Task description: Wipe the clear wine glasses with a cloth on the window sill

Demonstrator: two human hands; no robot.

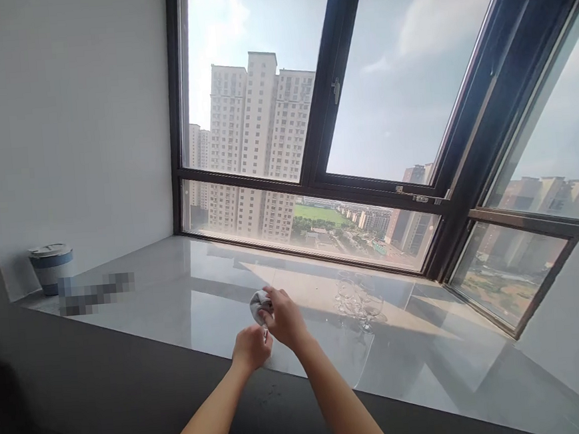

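My left hand (252, 348) is closed in a fist low over the sill's front edge, around what looks like the stem of a stemmed glass; the fingers hide most of it. Just above, my right hand (284, 316) grips a light grey cloth (260, 306), bunched into a round shape where the glass's bowl would be. The two hands are close together. Right of them, several clear stemmed glasses (367, 310) stand or lie in a cluster on the glossy sill; their outlines overlap and are hard to separate.
The wide, pale, reflective window sill (161, 307) runs across the view. A white tub with a blue band (53, 266) sits at its left end, beside a blurred patch. Dark-framed windows (310, 168) rise behind, and a wall (72, 127) stands on the left.
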